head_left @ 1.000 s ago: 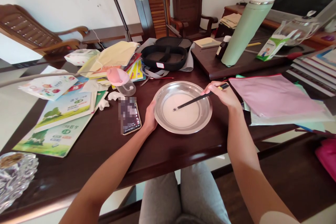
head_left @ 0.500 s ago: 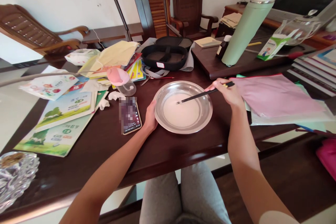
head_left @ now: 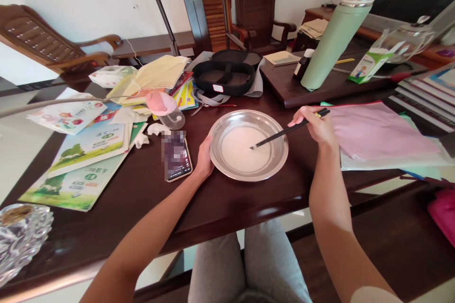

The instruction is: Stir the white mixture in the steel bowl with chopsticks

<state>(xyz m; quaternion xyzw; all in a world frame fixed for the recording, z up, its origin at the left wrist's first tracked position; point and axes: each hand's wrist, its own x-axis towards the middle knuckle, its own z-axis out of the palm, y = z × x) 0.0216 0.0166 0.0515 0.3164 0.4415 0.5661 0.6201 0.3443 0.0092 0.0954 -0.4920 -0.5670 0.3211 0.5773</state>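
Note:
A shallow round metal plate holding a white liquid sits on the dark wooden table in front of me. My left hand grips the plate's left rim, fingers curled against it. My right hand is closed on dark chopsticks, whose tips dip into the white liquid near the plate's middle right.
A phone lies just left of the plate. Picture books, a pink-lidded cup and a black case crowd the left and back. A green flask and pink folder are on the right. A glass dish sits near left.
My right hand has drawn back to the right, carrying the chopstick tips from the plate's left-centre toward its right side. My left hand stays on the rim.

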